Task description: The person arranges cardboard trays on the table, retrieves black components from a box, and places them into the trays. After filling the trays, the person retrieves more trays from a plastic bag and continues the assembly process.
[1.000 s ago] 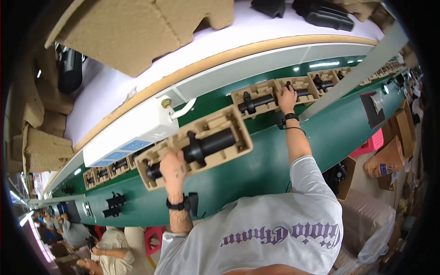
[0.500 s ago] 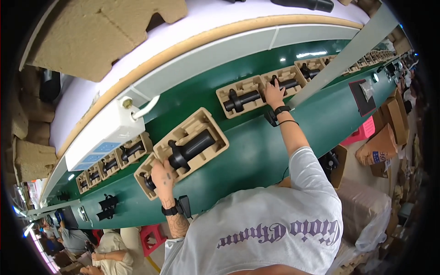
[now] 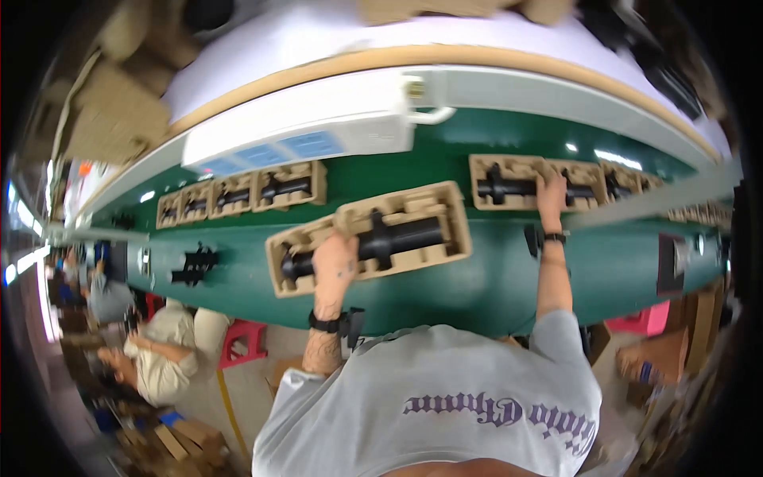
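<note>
My left hand (image 3: 335, 258) is closed over the adjoining walls of two tan moulded-pulp trays (image 3: 457, 208), which sit end to end at a slight slant over the green belt. Each tray holds a black scope-like tube (image 3: 409, 236) with a ring-shaped mount; my fingers partly hide the left one. Farther right, my right hand (image 3: 550, 191) grips the meeting edges of another two pulp trays (image 3: 479, 163) lying along the back strip. A black tube (image 3: 509, 188) shows left of that hand, and one more beside it on the right. Motion blurs my right fingertips somewhat.
More filled pulp trays (image 3: 318, 179) stand in a row at the back left, below a white power strip (image 3: 373, 119). Loose black parts (image 3: 195, 265) lie on the green surface at left. A pale metal bar (image 3: 660, 199) slants across at right. Another person (image 3: 163, 350) sits at lower left.
My view has swung to the right-tilted trays so they now look nearly level. My left hand stays on its two trays; my right hand remains on the back-row trays, now over their joint.
</note>
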{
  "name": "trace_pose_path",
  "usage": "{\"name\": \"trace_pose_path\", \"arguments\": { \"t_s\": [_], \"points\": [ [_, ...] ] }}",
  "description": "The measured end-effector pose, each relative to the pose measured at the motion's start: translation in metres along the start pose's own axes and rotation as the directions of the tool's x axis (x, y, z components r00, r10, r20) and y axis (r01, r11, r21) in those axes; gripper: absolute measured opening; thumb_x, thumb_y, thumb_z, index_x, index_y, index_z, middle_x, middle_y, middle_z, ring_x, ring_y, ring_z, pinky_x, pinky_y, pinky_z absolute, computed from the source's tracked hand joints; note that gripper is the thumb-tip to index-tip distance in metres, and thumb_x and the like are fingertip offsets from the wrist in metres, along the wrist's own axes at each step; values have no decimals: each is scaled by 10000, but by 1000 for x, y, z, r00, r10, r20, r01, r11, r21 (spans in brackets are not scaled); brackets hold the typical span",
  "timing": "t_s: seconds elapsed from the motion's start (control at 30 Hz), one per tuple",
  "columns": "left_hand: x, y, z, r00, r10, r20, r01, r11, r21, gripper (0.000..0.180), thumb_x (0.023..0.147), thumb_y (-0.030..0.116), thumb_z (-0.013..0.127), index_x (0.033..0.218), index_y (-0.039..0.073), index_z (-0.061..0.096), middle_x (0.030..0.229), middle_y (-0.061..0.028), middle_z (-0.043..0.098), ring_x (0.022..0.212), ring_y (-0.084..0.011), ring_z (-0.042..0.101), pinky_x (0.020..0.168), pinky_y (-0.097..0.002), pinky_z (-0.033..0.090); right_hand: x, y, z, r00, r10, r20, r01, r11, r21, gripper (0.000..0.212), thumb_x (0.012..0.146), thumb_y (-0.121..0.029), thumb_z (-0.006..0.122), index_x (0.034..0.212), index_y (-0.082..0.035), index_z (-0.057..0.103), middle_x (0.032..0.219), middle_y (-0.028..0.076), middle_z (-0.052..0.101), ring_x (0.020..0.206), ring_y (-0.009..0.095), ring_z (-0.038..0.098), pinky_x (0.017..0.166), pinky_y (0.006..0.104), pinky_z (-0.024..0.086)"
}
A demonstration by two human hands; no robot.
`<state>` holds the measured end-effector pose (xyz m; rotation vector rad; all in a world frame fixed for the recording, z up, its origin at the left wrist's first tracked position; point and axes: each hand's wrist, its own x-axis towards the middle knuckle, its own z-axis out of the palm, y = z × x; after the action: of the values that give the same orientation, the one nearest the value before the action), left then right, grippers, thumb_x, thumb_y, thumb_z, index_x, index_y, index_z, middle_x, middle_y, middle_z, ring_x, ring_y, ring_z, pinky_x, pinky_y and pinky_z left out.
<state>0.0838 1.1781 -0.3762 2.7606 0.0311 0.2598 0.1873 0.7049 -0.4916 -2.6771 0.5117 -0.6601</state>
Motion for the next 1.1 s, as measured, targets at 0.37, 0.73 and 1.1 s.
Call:
{"name": "trace_pose_path", "arguments": {
  "t_s": [0.37,0.73,1.1],
  "points": [
    [68,26,10,947,317,-56,-321,915,-244,259,813,239,561,801,-19,553,689,-224,614,673,-383,618,591,-450,484,-158,-166,-101,910,118,398,-402,11,916,526,952,-400,367,1327,-33,406,1331,107,443,1228,216,420,1015,334,316],
    [142,-15,100,961,242,-135,-258,960,-113,267,791,260,575,745,-1,605,728,-197,630,703,-365,619,608,-453,489,-213,-95,-104,827,291,481,-525,96,845,562,945,-424,345,1290,14,416,1262,182,503,1220,268,437,1021,403,304],
    [155,-24,131,937,345,-58,-338,935,107,286,779,312,582,737,29,600,647,-154,628,614,-311,643,523,-409,512,-195,-106,-110,891,190,412,-449,240,860,482,937,-346,393,1220,32,487,1155,169,578,1114,236,534,949,350,391]
  ]
}}
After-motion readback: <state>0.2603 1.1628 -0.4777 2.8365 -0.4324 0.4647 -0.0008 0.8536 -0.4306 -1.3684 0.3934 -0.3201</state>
